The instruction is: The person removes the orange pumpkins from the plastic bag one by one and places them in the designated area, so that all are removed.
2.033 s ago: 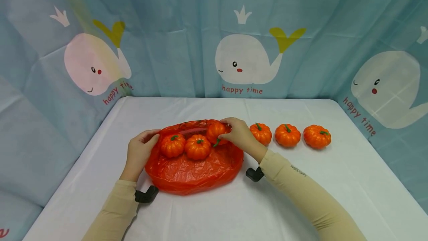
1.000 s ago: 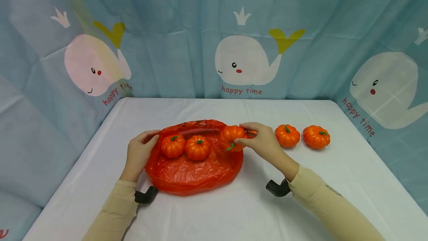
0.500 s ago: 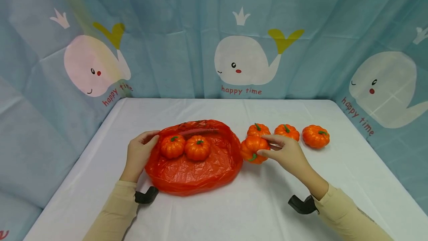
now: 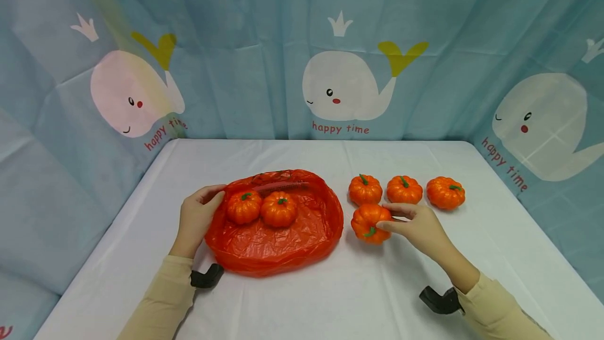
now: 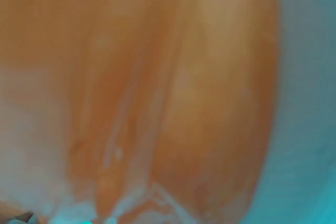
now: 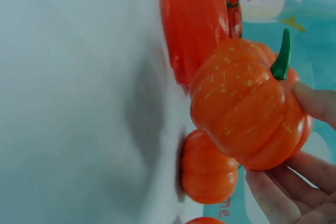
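Observation:
My left hand [image 4: 197,219] pinches the left rim of a red plastic bag [image 4: 278,256], whose mouth is spread wide. Inside, two small orange pumpkins [image 4: 279,210] with green stems sit side by side toward the left. To the right of the bag, my right hand [image 4: 422,229] grips another orange pumpkin [image 4: 369,223] between thumb and fingers, its stem tilted toward me. The right wrist view shows this pumpkin [image 6: 247,108] raised over the white cloth, its shadow apart from it. Blurred orange-red plastic [image 5: 210,103] fills most of the left wrist view.
Behind the held pumpkin, three more stand in a row: a left one [image 4: 365,189], a middle one [image 4: 405,189] and a right one [image 4: 445,193]. A white cloth covers the table [image 4: 292,308]. Blue whale-print curtains [image 4: 264,77] enclose its back and sides.
My right hand has lifted a pumpkin out of the bag's right side and carried it right and toward me, in front of the row. The left hand stays on the rim.

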Demonstrator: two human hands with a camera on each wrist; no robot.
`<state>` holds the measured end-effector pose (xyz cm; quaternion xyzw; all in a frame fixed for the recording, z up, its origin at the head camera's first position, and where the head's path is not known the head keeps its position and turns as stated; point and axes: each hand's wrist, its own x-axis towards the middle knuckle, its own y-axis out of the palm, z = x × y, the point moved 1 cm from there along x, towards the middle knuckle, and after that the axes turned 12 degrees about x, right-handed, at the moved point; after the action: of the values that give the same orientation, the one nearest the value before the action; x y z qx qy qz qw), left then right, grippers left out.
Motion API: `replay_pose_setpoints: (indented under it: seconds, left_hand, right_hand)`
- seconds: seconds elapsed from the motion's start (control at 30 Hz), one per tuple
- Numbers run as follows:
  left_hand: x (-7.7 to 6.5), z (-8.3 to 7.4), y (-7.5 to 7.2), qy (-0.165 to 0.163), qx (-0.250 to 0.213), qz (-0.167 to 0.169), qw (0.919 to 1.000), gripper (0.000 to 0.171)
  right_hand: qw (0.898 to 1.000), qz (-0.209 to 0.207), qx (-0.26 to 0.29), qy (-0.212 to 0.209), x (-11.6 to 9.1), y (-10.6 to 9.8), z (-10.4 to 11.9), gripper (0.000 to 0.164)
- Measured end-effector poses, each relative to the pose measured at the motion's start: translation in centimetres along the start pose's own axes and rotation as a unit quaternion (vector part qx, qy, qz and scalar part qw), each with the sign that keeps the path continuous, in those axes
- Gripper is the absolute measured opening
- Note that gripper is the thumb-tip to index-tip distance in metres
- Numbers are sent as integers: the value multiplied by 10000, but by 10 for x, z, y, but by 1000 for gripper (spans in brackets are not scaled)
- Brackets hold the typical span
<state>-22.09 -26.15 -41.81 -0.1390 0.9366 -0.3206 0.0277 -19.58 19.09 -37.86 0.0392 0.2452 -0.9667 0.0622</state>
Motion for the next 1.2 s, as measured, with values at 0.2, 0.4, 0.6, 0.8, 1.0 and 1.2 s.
replay_pose_setpoints:
  seconds: [0.2, 0.4, 0.6, 0.8, 1.0, 1.2]
  left_hand:
    - [1, 1, 0, -4, -42, 18, 10000, 37]
    - [1, 2, 1, 54, -70, 50, 9999, 38]
    - [1, 2, 0, 57, -84, 35, 9999, 37]
    - [1, 0, -1, 38, -89, 65, 9999, 38]
    - [0, 0, -1, 36, -81, 61, 9999, 38]
    - [0, 0, -1, 34, -47, 68, 10000, 39]
  right_hand:
    - [9995, 146, -45, 267, -1, 0, -9, 57]
    - [9993, 113, -51, 362, -3, 0, -19, 55]
    - [9993, 100, -23, 367, -3, 1, -24, 55]
    - [9984, 148, 49, 537, -3, -2, -29, 53]
    - [9976, 252, 200, 621, -1, -3, -34, 51]
    - [9960, 332, 328, 758, 1, -3, -38, 51]
